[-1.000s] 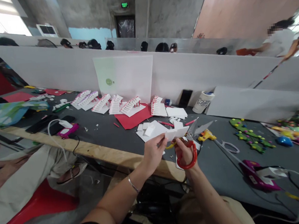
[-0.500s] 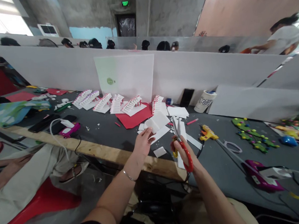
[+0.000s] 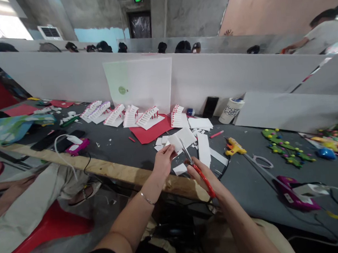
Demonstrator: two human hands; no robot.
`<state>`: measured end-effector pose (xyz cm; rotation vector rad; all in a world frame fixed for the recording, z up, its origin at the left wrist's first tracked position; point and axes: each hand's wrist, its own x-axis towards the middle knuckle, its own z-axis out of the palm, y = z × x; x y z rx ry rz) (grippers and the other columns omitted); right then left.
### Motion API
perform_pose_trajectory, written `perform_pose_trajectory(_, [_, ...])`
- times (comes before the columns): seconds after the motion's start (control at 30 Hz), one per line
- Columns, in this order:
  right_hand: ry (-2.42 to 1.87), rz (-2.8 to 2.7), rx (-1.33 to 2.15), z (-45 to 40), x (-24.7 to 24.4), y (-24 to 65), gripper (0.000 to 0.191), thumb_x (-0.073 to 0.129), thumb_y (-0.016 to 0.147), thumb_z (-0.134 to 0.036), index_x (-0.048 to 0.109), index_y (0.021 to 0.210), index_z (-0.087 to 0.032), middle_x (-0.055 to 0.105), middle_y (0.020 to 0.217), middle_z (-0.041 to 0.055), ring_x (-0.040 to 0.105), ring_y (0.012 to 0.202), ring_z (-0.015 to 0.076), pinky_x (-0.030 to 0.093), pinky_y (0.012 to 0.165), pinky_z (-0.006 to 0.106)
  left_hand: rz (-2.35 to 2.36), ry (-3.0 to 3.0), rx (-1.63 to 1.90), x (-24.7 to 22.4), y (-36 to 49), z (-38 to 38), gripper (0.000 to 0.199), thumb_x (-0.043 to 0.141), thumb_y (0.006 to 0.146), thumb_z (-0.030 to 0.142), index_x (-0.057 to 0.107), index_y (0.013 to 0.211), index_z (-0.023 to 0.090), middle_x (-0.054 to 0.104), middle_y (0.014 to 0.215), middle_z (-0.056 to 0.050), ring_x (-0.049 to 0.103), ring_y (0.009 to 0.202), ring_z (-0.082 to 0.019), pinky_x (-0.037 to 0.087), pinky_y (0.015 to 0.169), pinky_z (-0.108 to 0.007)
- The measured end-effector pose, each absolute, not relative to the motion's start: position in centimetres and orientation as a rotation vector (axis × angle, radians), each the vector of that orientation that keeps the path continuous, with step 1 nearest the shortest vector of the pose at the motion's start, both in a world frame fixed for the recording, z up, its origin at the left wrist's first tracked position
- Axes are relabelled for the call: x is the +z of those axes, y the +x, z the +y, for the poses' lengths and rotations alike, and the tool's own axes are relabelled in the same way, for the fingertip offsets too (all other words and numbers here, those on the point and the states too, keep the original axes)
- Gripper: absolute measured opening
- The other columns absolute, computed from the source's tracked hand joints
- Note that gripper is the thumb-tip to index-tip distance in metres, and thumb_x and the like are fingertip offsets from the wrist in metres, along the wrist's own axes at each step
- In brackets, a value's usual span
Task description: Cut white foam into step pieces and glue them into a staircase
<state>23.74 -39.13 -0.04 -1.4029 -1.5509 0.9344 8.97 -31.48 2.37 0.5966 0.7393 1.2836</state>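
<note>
A piece of white foam board (image 3: 175,140) is pinched between the fingers of my left hand (image 3: 164,158), above the front of the table. My right hand (image 3: 201,175) grips scissors (image 3: 202,176) with red handles. Their blades point up and left, close against the right side of the board; whether they touch it I cannot tell. Below lies a small white offcut (image 3: 179,169). To the right of the scissors rests a long white strip (image 3: 204,150). Behind my hands, white stair-like models (image 3: 150,118) stand in a row, some on a red sheet (image 3: 140,135).
A yellow glue gun (image 3: 234,147) with its cord lies at right, near a purple power strip (image 3: 296,196). Farther back are a phone (image 3: 211,107) and a white cup (image 3: 231,111). A white partition (image 3: 211,73) runs behind the table. Another person sits at left.
My right hand has turned the scissors leftward and lowered their blades from upright toward the board in my left hand. My left hand keeps its hold and has barely moved.
</note>
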Motion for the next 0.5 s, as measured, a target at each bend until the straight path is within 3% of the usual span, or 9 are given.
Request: perform_pose_trajectory(0.5, [-1.477, -1.56, 0.947, -39.34, -0.06, 23.58, 0.041, 0.048, 0.09, -0.059, 0.056, 0.1, -0.021, 0.052, 0.068, -0.0036, 0.047, 0.06, 0.0134, 0.039, 0.058, 0.026, 0.766, 0.646, 1.296, 2.52, 9.04, -31.95, 0.038, 0.093, 0.044, 0.038, 0.072, 0.062, 0.012, 0.067, 0.066, -0.001, 0.056, 0.061, -0.009, 0.046, 0.059, -0.021])
